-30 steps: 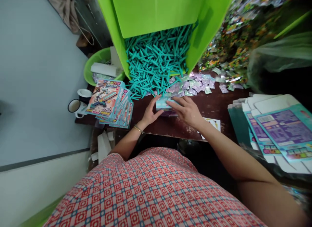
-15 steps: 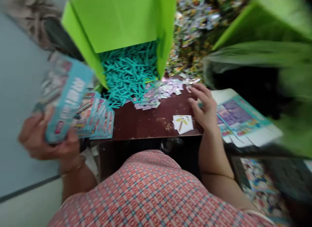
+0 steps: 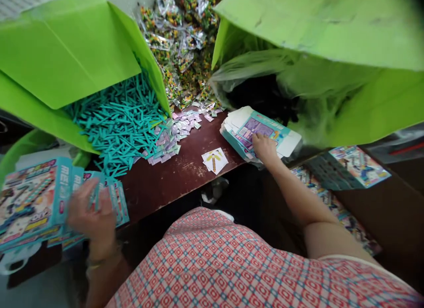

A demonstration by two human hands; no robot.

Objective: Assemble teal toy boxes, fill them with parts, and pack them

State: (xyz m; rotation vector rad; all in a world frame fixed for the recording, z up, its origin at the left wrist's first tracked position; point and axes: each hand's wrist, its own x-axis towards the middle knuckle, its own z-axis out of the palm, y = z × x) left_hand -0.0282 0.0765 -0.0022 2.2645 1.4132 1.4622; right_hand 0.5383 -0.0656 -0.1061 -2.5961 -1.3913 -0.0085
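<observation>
Flat carton blanks (image 3: 261, 131) lie stacked at the bench's right edge, the right hand (image 3: 264, 148) resting fingers-down on the top one, seemingly picking it (grip not yet closed). At the left edge, the left hand (image 3: 89, 213) presses finished boxes (image 3: 33, 202). Next: peel off one blank cleanly.

A stack of printed turquoise boxes (image 3: 33, 202) lies fanned at the table's left edge; flat unfolded cartons (image 3: 261, 129) sit piled at its right end
</observation>
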